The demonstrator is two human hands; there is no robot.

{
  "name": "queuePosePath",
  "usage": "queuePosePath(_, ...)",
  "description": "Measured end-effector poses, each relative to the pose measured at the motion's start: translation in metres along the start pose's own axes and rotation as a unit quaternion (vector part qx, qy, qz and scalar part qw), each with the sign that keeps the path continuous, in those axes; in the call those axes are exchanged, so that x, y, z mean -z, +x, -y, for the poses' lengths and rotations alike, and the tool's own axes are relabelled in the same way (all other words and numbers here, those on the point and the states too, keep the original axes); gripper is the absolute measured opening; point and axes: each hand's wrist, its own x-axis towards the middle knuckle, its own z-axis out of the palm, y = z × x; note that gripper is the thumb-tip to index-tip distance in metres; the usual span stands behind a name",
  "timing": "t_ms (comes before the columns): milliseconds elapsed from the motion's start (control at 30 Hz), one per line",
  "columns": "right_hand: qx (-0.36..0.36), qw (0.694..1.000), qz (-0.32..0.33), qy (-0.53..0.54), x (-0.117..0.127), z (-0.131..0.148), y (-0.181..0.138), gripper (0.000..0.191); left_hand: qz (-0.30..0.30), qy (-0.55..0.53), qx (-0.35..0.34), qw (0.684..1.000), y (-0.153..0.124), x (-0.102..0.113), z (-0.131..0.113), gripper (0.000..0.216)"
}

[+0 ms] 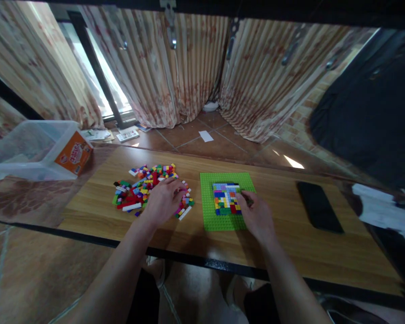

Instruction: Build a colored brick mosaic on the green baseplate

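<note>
My left hand (165,200) is over the right side of a loose pile of small building bricks (145,191) in many colours. Its fingers are curled in and the thumb is close to them; whatever they hold is hidden. On a green studded baseplate (209,222) sits a flat, roughly square patch of coloured bricks (224,198), fitted close together. My right hand (256,213) is at the right edge of this patch, thumb and forefinger drawn together against it. Between those fingertips I cannot make out a brick. The hand covers the baseplate's lower right part.
All this is on a long wooden table (290,252) with a dark front edge. A black phone (319,207) lies to the right, with crumpled white paper (374,207) beyond it. A clear plastic bin (30,144) with an orange label stands at left. Curtains (189,67) hang behind.
</note>
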Motion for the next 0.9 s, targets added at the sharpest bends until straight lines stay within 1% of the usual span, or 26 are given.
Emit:
queuePosePath(67,0.003,1.000,-0.001,-0.008,0.000,0.001,0.000,0.052,0.004,-0.055,-0.019,0.998,-0.002,-0.007,-0.011,0.014)
queuePosePath(167,0.002,1.000,-0.006,-0.020,-0.001,0.001,0.000,0.050,0.027,-0.118,-0.046,0.992,-0.005,-0.025,-0.030,0.013)
queuePosePath(267,0.000,1.000,-0.004,-0.012,-0.001,-0.001,0.000,0.048,0.040,-0.152,-0.053,0.986,-0.006,-0.044,-0.046,0.015)
queuePosePath(367,0.003,1.000,0.000,0.004,-0.001,-0.002,0.000,0.045,0.060,-0.161,-0.050,0.984,-0.007,-0.056,-0.053,0.019)
queuePosePath(467,0.015,1.000,-0.002,0.018,0.000,-0.002,-0.001,0.042,0.067,-0.154,-0.040,0.985,-0.006,-0.060,-0.055,0.020)
queuePosePath(567,0.022,1.000,-0.003,0.020,0.001,-0.001,-0.002,0.042,0.071,-0.154,-0.038,0.985,-0.005,-0.062,-0.055,0.015)
queuePosePath(667,0.025,1.000,-0.001,0.018,0.001,-0.001,-0.002,0.044,0.079,-0.146,-0.050,0.985,-0.003,-0.063,-0.055,0.014)
queuePosePath(900,0.022,1.000,0.010,0.020,0.001,-0.003,-0.002,0.046,0.067,-0.124,-0.076,0.987,-0.001,-0.068,-0.056,0.016)
